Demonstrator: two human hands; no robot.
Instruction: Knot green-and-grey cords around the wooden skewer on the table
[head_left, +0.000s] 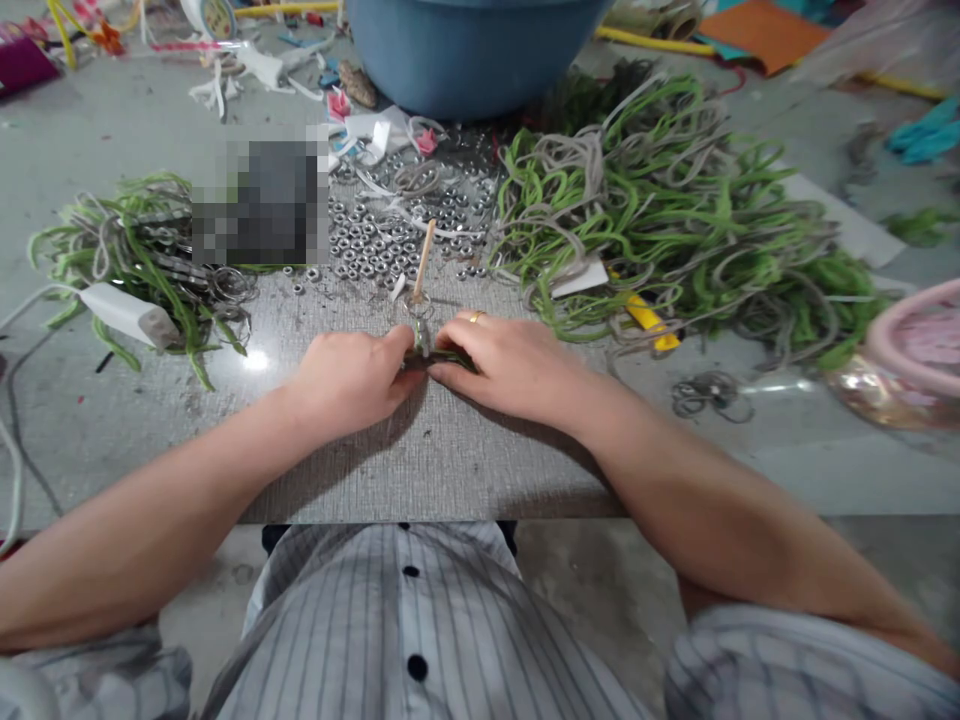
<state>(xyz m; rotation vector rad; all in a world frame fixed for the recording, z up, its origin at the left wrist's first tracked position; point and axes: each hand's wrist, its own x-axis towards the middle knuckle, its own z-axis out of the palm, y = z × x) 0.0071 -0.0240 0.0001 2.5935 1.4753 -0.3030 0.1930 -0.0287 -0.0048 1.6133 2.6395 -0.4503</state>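
Observation:
Near the table's front edge, my left hand (349, 375) and my right hand (517, 365) meet with fingertips almost touching. Both pinch a short dark green cord (417, 362), mostly hidden under the fingers. A small metal fitting stands up from the cord between my thumbs, and a split key ring (417, 300) lies just beyond it. Behind the ring, a thin wooden stick (425, 258) points away from me. Many small metal nuts (367, 240) are scattered past my fingers. To the right lies a big tangled pile of green and grey cords (652, 210).
A blue basin (472, 60) stands at the back. On the left are a smaller cord bundle (161, 240) with key rings and a white plastic block (124, 312). Loose rings (709, 396) and a pink basket (915, 330) sit at right. A pixelated patch hides part of the table.

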